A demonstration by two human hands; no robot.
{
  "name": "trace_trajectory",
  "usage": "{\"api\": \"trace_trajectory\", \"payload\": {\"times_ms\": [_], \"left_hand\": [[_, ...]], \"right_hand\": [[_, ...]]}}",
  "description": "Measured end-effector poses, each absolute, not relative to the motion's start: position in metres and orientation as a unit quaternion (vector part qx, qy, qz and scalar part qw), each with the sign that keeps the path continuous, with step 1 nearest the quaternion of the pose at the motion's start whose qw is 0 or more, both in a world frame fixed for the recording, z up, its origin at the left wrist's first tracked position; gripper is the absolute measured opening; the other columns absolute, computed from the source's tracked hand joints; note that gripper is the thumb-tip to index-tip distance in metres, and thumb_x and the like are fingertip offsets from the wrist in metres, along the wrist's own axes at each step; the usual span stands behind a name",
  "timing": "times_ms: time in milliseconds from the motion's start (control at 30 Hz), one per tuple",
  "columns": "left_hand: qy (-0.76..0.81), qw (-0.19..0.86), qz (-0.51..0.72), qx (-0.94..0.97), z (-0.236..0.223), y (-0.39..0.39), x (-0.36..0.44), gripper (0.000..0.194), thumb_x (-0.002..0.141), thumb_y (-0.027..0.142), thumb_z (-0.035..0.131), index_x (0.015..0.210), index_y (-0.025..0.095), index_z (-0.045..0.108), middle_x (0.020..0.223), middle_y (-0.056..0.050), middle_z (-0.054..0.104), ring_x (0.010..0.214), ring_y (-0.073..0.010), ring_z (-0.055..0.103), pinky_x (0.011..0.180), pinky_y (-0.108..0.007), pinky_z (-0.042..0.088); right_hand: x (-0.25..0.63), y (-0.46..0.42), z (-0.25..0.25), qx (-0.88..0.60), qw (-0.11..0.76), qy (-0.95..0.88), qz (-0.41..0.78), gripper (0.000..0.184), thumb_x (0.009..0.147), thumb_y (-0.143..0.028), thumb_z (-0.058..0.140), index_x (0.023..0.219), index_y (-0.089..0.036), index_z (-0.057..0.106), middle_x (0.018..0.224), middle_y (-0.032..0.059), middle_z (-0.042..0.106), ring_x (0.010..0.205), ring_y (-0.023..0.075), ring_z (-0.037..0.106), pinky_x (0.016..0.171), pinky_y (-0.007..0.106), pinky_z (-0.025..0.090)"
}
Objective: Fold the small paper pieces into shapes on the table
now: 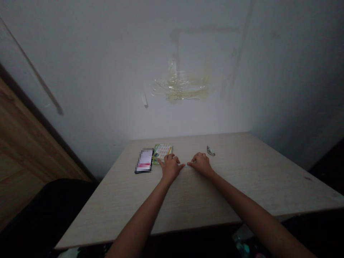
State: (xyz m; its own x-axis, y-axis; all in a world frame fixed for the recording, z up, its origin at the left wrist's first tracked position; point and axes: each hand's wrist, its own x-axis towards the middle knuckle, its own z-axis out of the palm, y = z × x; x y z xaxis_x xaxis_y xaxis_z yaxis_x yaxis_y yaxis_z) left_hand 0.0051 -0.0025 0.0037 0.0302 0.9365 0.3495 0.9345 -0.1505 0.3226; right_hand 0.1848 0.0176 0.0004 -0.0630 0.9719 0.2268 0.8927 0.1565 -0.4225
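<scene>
Left hand point(170, 167), right hand point(201, 165), pale strip point(186, 165) between, printed paper point(163, 149), phone point(144, 159)

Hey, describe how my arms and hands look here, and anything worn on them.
Your left forearm and right forearm are bare and slender, with no sleeves in view. No glove covers the left hand or right hand, and no watch shows. Rings or small markings are too fine to tell.

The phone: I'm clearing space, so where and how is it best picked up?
Likely pinch the phone by both long edges at its near end, from the near side: it lies flat, and the printed item crowds its right edge farther back.
</scene>
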Motion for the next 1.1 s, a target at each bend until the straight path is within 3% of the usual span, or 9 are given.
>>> {"api": "trace_trajectory", "payload": {"times_ms": [333,567,867,1100], "left_hand": [[0.653,0.005,0.232,0.721,0.004,-0.0041,0.0058,0.028,0.077,0.05,0.068,0.088,0.025,0.066,0.129,-0.007,0.055,0.128,-0.0291,0.039,0.109,-0.072,0.004],[0.652,0.021,0.226,0.723,0.0058,-0.0045,0.0053,0.03,0.078,0.052,0.066,0.091,0.025,0.065,0.13,-0.007,0.054,0.129,-0.029,0.037,0.109,-0.072,0.005],[0.641,-0.001,0.221,0.735,0.0044,-0.0017,0.0054,0.026,0.078,0.047,0.068,0.09,0.024,0.065,0.131,-0.007,0.052,0.129,-0.0303,0.037,0.108,-0.073,0.008],[0.621,-0.009,0.214,0.754,0.0057,-0.0002,0.0045,0.025,0.079,0.047,0.067,0.087,0.024,0.063,0.13,-0.006,0.053,0.131,-0.0301,0.036,0.108,-0.074,0.001]], "right_hand": [[0.1831,0.0105,-0.0006,-0.632,0.233,-0.737,0.062,0.033,0.084,-0.05,0.062,0.088,-0.018,0.071,0.107,0.0104,0.061,0.109,0.0271,0.049,0.095,0.038,0.032],[0.184,0.0127,-0.0014,-0.631,0.228,-0.738,0.07,0.048,0.078,-0.065,0.061,0.088,-0.018,0.071,0.106,0.0124,0.06,0.107,0.029,0.049,0.094,0.04,0.033],[0.1837,0.0169,-0.0012,-0.629,0.22,-0.741,0.077,0.049,0.074,-0.066,0.064,0.086,-0.019,0.071,0.105,0.0118,0.059,0.107,0.0289,0.049,0.094,0.04,0.033],[0.1838,0.0192,-0.0046,-0.632,0.231,-0.735,0.084,0.046,0.074,-0.064,0.066,0.087,-0.02,0.069,0.107,0.0101,0.058,0.109,0.0284,0.048,0.095,0.04,0.032]]}}
